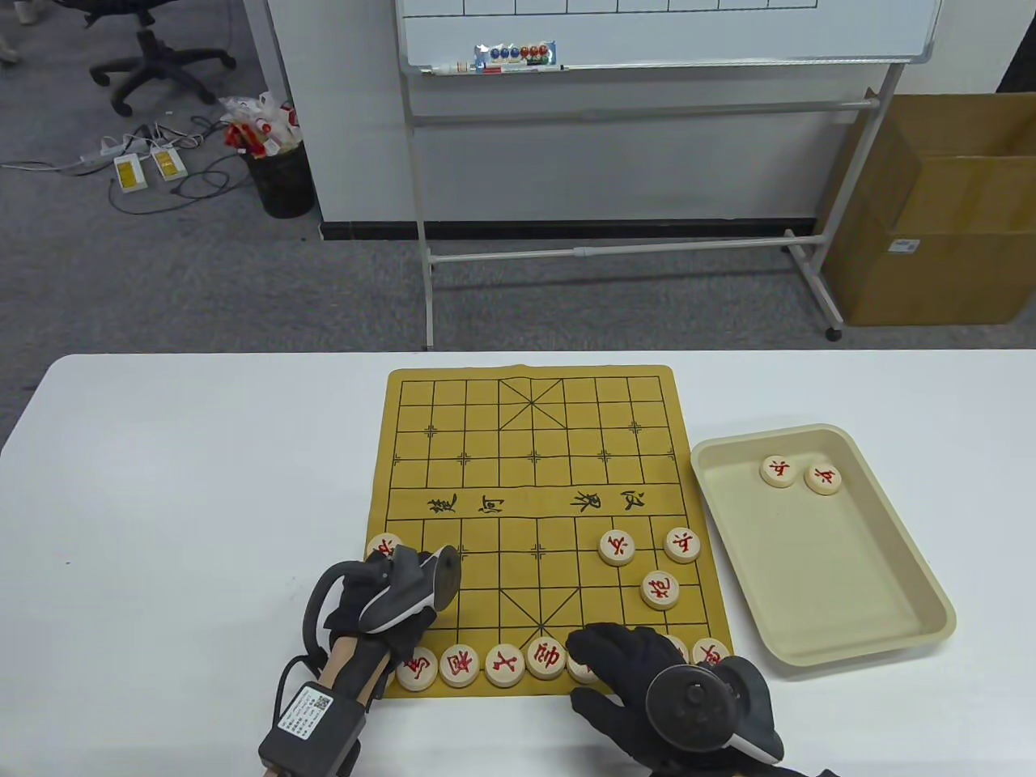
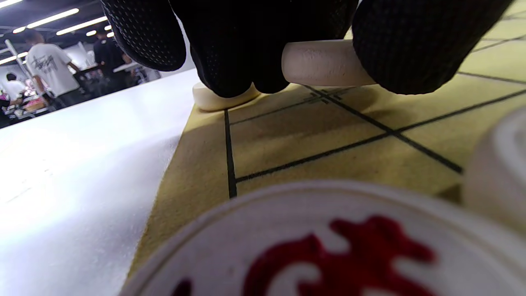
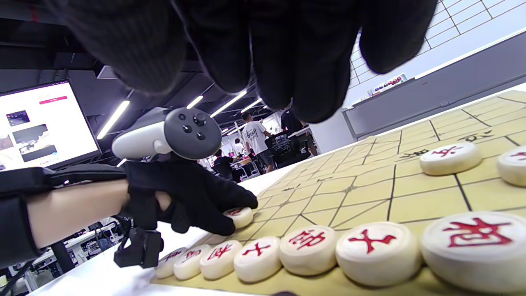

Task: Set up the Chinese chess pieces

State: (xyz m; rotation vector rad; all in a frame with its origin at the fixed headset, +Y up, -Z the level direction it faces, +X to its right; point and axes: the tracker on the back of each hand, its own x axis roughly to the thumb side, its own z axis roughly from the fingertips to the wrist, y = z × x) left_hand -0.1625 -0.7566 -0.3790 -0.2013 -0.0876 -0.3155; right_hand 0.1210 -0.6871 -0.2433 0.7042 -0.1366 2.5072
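The yellow chess board (image 1: 486, 421) lies mid-table. My left hand (image 1: 402, 593) is over the board's near left part and pinches a cream round piece (image 2: 324, 62) between thumb and fingers, just above the board. The right wrist view shows that piece (image 3: 240, 216) under the left fingertips. A soldier piece (image 1: 383, 545) lies beyond it at the left edge. My right hand (image 1: 595, 651) hovers over the near row of red-marked pieces (image 1: 505, 668), with its fingers (image 3: 304, 74) hanging free and holding nothing. Three more pieces (image 1: 660, 589) stand on the right half.
A beige tray (image 1: 890, 639) sits right of the board with two red-marked pieces (image 1: 779, 471) at its far end. The white table (image 1: 202, 486) stretches to the left. A whiteboard stand (image 1: 615, 251) and a cardboard box (image 1: 931, 210) stand beyond the table.
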